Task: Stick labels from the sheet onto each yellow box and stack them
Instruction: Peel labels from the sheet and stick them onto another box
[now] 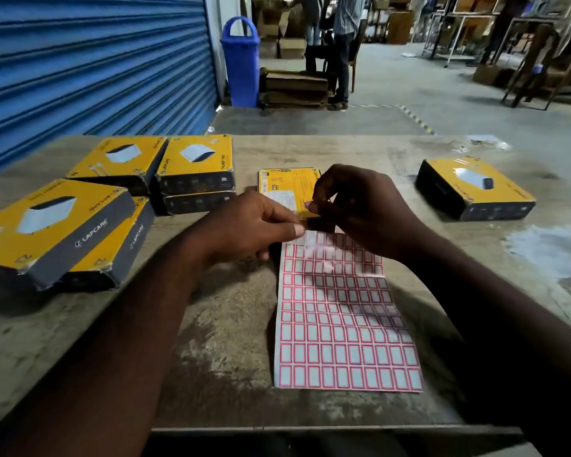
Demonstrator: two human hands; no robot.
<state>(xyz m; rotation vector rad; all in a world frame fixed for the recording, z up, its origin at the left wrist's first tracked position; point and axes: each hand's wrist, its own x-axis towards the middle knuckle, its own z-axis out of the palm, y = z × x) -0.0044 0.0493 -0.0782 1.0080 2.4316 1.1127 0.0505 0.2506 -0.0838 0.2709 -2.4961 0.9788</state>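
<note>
A sheet of red-bordered white labels lies on the table in front of me. My left hand pinches the sheet's far left corner. My right hand pinches a small label just above the sheet's far edge. Behind both hands lies a yellow box with its printed back face up. Several more yellow boxes sit at the left: two stacked pairs and a single one. One yellow box lies alone at the right.
The worn table ends at a front edge near me. A blue shutter fills the left background, with a blue bin beside it. People stand by stacked cartons on the floor beyond the table.
</note>
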